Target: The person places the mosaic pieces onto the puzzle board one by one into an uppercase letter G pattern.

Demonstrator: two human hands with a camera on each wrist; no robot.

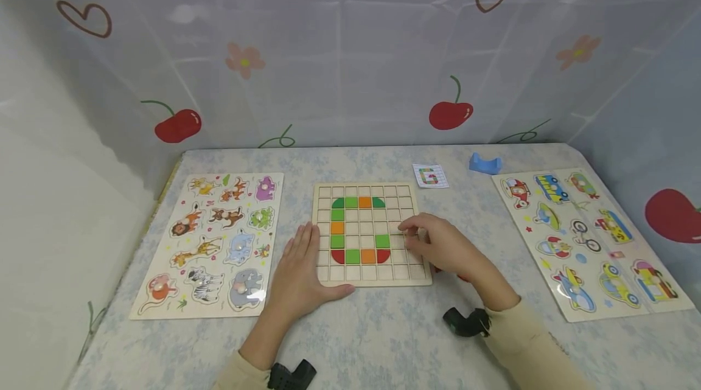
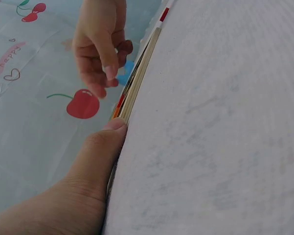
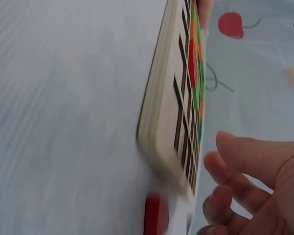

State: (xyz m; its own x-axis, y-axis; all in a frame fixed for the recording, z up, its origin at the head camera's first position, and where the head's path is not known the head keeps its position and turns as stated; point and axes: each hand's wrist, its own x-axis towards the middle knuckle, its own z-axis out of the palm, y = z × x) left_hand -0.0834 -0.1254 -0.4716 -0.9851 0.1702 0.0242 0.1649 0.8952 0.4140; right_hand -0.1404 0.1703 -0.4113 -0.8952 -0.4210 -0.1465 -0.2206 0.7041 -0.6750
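Observation:
A wooden grid board (image 1: 405,274) lies flat, with green, orange and red tiles (image 1: 352,256) set in some of its squares. My left hand (image 1: 298,268) rests along its left edge, fingers straight, the thumb touching the front edge. Over the right side of the board hovers my right hand (image 1: 440,244), its fingers loosely bent. In the right wrist view, nothing shows between that thumb and the fingers (image 3: 254,161). A red block (image 3: 156,215) lies beside the board near this hand, mostly hidden from the head view.
Behind the board is a small card (image 1: 430,176) with a coloured tile pattern, near a blue plastic piece (image 1: 485,163). An animal puzzle board (image 1: 208,268) lies at left, a vehicle puzzle board (image 1: 591,268) at right. A printed curtain (image 1: 339,73) closes off the table's back.

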